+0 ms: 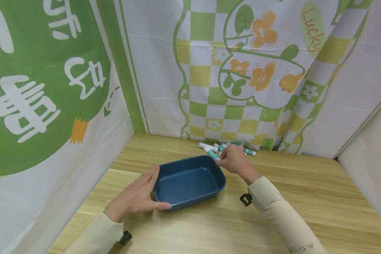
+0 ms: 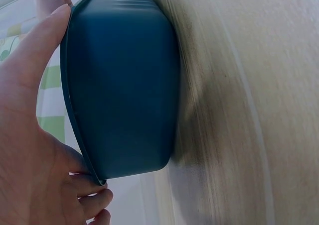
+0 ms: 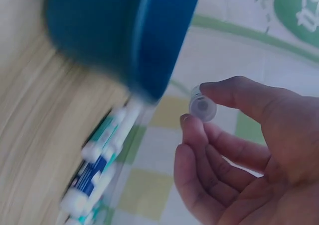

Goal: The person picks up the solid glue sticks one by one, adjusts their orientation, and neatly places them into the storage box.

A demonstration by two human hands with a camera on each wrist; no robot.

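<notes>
A blue rectangular plastic basin point(image 1: 188, 181) sits on the wooden table with nothing inside it. My left hand point(image 1: 134, 194) grips its left end, the thumb on the near rim and the fingers at the far side; the left wrist view shows the basin's outer wall point(image 2: 124, 85) between them. Above the basin's far right corner, my right hand point(image 1: 236, 162) pinches a white glue stick point(image 1: 211, 153) with a teal label. In the right wrist view, the round end of that glue stick point(image 3: 202, 108) shows between thumb and fingertips. Several more glue sticks point(image 1: 249, 152) lie behind, partly hidden by the hand.
The wooden table point(image 1: 289, 197) meets a patterned curtain point(image 1: 209, 102) just behind the loose glue sticks. A green-and-white printed sheet point(image 1: 92, 148) rises along the left side, and a pale panel point(image 1: 368, 141) stands at the right.
</notes>
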